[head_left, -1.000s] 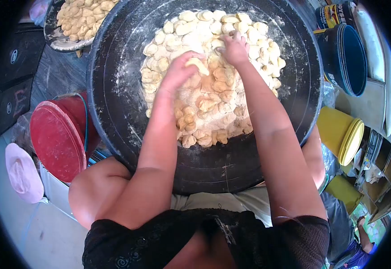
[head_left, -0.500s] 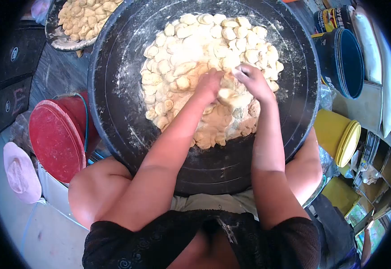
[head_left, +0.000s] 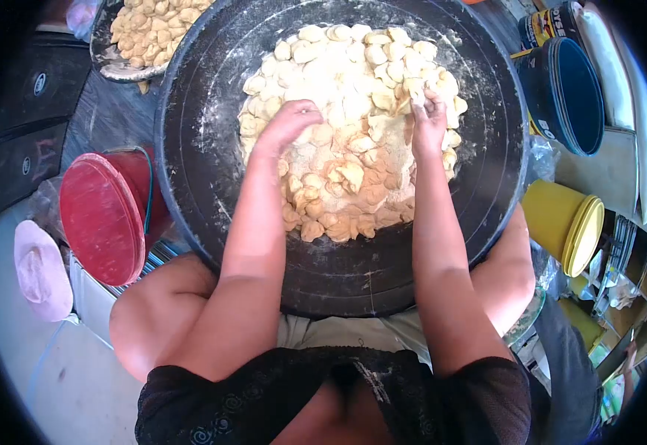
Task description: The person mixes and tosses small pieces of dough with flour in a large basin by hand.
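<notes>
A broad heap of pale, flour-dusted dough pieces (head_left: 338, 178) lies in a large round black basin (head_left: 331, 278) across my lap. My left hand (head_left: 292, 124) is over the left side of the heap, its fingers curled together; whatever they may hold is hidden. At the right side, my right hand (head_left: 430, 122) pinches a piece of dough (head_left: 415, 87) at its fingertips. Loose flour shows between the pieces in the middle, and glare washes out the upper part of the heap.
A second tray (head_left: 127, 73) of dough pieces stands at the upper left. A red lidded bucket (head_left: 101, 219) and a pink hat (head_left: 42, 271) are on the left. On the right stand a dark blue bucket (head_left: 572, 96) and a yellow bucket (head_left: 561, 222).
My hands have moved apart from the middle of the heap: the left one went left, the right one slightly up and right. The dough lump between them has been let go or broken up.
</notes>
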`<action>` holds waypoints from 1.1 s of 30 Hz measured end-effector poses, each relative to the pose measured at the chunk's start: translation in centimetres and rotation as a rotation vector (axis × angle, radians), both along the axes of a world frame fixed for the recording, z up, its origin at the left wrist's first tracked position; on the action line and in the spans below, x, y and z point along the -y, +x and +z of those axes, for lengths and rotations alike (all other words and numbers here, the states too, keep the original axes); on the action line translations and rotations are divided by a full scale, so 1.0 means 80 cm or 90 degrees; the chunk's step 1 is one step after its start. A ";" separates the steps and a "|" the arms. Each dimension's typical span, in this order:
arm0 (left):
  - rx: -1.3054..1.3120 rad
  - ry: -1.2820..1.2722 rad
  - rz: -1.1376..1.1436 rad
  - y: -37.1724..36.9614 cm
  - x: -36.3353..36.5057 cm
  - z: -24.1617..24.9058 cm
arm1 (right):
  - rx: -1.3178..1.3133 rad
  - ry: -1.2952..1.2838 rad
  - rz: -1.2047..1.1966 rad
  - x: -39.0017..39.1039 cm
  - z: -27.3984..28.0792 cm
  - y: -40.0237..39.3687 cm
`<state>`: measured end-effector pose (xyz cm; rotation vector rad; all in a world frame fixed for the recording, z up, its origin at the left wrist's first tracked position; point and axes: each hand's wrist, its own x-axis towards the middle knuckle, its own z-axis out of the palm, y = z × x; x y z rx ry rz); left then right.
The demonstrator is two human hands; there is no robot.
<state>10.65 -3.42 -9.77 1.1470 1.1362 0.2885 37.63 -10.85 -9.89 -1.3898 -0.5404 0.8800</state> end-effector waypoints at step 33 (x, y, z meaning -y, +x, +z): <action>-0.005 0.132 -0.166 0.035 -0.020 0.096 | 0.202 -0.103 0.121 0.030 -0.018 0.052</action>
